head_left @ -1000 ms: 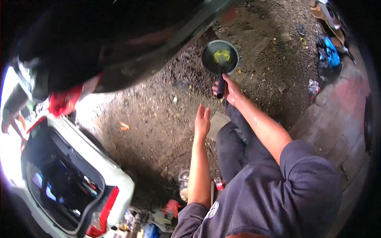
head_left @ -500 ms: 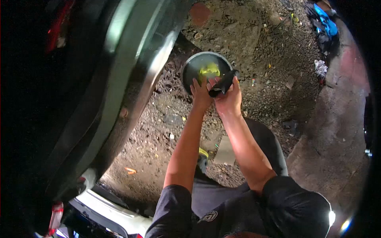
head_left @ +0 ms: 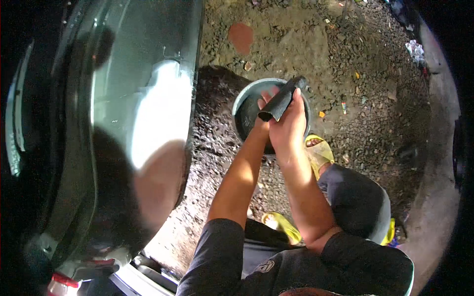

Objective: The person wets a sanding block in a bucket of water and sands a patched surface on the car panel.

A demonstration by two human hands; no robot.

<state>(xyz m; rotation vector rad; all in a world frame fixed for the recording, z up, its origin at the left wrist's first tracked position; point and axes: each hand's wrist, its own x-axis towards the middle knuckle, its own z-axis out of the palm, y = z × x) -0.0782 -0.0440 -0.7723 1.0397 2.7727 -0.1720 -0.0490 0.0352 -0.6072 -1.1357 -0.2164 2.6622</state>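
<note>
A black, tube-like piece (head_left: 280, 100) lies slanted across my right hand (head_left: 290, 114), whose thumb rests along its right side. My left hand (head_left: 263, 124) is close against the right one, at the lower end of the piece, which covers most of it. Blurred fingertips show past the far side of the piece; whose they are is unclear. Both hands are over a round grey basin (head_left: 240, 109) on the ground. The inside of the basin is dark and partly hidden by my hands and the black piece.
A dark, glossy car body (head_left: 118, 113) fills the left side. Yellow sandals (head_left: 320, 154) are on my feet near the basin. Gravelly, littered ground (head_left: 365, 118) surrounds it, with a concrete strip (head_left: 437, 148) at the right. Part of a white car (head_left: 143, 282) shows at the bottom.
My left hand has come from apart to beside the right hand. The black piece has turned from upright to slanted over the basin. The yellow item inside the basin is no longer visible.
</note>
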